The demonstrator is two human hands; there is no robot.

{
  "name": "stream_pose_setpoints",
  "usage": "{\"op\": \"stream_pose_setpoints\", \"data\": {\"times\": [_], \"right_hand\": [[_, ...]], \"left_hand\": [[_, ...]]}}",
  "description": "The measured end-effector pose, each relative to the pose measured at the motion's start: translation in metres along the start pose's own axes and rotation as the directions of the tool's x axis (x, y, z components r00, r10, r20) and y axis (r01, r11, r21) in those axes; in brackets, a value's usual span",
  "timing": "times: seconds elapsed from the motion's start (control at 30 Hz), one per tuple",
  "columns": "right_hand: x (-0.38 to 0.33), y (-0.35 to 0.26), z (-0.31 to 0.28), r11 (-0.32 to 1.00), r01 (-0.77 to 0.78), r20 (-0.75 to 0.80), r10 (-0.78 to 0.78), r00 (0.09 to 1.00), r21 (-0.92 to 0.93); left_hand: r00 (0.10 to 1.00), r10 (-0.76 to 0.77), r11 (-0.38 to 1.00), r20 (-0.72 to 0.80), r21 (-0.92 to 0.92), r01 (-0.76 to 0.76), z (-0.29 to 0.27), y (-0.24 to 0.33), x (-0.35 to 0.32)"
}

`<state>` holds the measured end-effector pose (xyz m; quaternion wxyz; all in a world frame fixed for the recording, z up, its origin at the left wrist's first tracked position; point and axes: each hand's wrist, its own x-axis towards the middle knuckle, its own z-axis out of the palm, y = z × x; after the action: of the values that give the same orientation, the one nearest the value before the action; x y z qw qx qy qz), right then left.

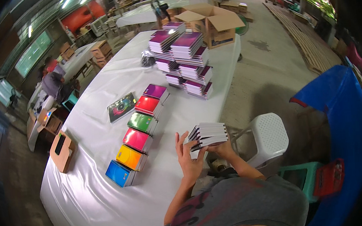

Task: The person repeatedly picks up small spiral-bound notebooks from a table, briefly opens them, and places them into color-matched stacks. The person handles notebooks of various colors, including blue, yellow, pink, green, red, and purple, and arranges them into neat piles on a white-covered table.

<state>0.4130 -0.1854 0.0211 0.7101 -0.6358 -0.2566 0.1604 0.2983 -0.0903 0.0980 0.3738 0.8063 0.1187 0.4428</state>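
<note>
A small stack of spiral notebooks (208,133) is held up over the table's right edge, white page edges facing me. My right hand (221,149) grips it from below at the right, its fingers mostly hidden under the stack. At the near left corner, my left hand (189,158) has thumb and fingers on the stack, with some fingers raised beside it. Left of my hands runs a slanting row of notebook piles: blue (117,173), yellow (129,157), pink (136,139), green (141,122), red (147,104) and purple (155,90).
Tall piles of purple notebooks (186,44) stand farther up the white-covered table (85,197), before an open cardboard box (221,25). A dark picture-covered flat item (122,107) and a brown board (62,152) lie left. White (270,135) and green (309,175) stools stand right.
</note>
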Motion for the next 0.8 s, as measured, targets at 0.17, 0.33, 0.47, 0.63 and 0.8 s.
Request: {"op": "stream_pose_setpoints", "data": {"times": [0.17, 0.33, 0.47, 0.63, 0.8], "right_hand": [[-0.020, -0.019, -0.018, 0.987, 0.094, -0.027, -0.098, 0.995, -0.133], [-0.008, 0.002, -0.044, 0.881, 0.222, 0.015, -0.238, 0.971, -0.419], [0.024, 0.008, -0.065, 0.661, 0.476, 0.174, -0.471, 0.865, -0.580], [0.058, 0.006, -0.113, 0.989, 0.100, -0.070, -0.107, 0.992, -0.109], [0.126, -0.012, -0.186, 0.996, 0.029, 0.066, -0.024, 0.998, -0.083]], "left_hand": [[0.997, 0.027, 0.996, 0.066, -0.087, -0.021, 0.008, 0.007, -0.011], [0.990, 0.095, 0.995, 0.106, -0.041, -0.091, 0.028, 0.007, -0.004], [0.989, 0.027, 0.999, 0.145, -0.026, -0.023, 0.055, -0.003, 0.020], [0.874, -0.099, 0.995, 0.476, 0.064, 0.077, 0.110, -0.017, 0.074], [0.829, 0.040, 0.961, 0.558, -0.247, 0.120, 0.200, -0.064, 0.108]]}}
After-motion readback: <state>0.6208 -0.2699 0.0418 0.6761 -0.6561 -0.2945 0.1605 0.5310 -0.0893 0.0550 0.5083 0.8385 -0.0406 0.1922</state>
